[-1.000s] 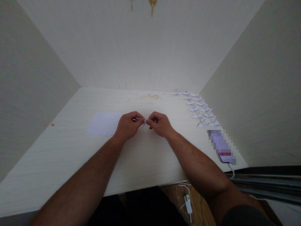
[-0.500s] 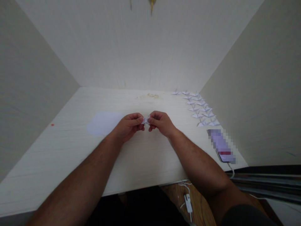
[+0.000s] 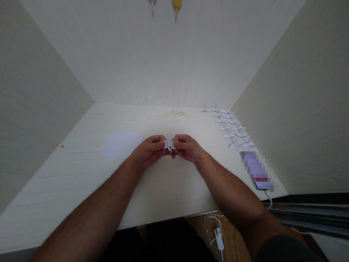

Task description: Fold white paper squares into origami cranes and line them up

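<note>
My left hand (image 3: 148, 151) and my right hand (image 3: 187, 148) meet over the middle of the pale table (image 3: 81, 174). Both pinch a small folded white paper piece (image 3: 169, 145) between thumbs and fingertips, one hand on each side. The paper is held just above the tabletop. Most of its shape is hidden by my fingers.
A stack of pale paper sheets (image 3: 121, 144) lies left of my hands. Several folded paper cranes (image 3: 231, 127) sit in rows at the back right. A phone (image 3: 257, 171) with a cable lies at the right edge. White walls enclose the table on three sides.
My hands have turned and drawn slightly nearer, and the folded paper now shows spread between my thumbs instead of tucked between the fingertips.
</note>
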{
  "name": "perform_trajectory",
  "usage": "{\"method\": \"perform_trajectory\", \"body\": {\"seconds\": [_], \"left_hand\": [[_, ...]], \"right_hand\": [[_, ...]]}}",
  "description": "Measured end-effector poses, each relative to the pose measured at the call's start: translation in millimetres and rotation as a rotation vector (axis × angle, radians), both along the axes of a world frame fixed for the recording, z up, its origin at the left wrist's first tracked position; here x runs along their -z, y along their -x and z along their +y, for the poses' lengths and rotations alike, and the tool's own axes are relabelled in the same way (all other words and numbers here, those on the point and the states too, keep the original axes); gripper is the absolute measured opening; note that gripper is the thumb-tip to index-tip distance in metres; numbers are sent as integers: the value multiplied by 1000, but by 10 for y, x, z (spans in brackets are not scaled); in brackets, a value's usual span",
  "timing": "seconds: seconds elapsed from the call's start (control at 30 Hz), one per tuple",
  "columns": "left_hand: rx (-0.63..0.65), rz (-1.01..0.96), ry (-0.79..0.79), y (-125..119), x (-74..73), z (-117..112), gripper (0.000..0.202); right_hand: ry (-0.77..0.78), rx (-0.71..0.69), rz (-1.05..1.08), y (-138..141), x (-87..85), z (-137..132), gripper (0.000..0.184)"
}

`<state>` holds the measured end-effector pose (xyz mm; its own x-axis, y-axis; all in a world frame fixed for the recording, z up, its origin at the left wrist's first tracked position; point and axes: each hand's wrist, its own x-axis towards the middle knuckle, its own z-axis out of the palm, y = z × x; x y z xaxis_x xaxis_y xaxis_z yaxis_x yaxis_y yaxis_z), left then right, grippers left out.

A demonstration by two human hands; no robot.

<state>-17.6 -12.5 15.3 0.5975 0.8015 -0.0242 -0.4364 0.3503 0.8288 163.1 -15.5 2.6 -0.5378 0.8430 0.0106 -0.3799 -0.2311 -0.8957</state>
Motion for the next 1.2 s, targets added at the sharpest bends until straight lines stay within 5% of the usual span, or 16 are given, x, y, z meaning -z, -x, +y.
{"method": "perform_trajectory", "body": {"seconds": [0.23, 0.87, 1.2], "left_hand": [[90, -21, -57, 21, 30, -6, 25], [88, -10, -32, 28, 29, -23, 25], [52, -122, -23, 16, -14, -5, 22]], "right_hand": [[2, -95, 29, -25, 33, -3, 46], [-40, -160, 78, 13, 45, -30, 44], [-23, -55, 101, -21, 50, 9, 40]]}}
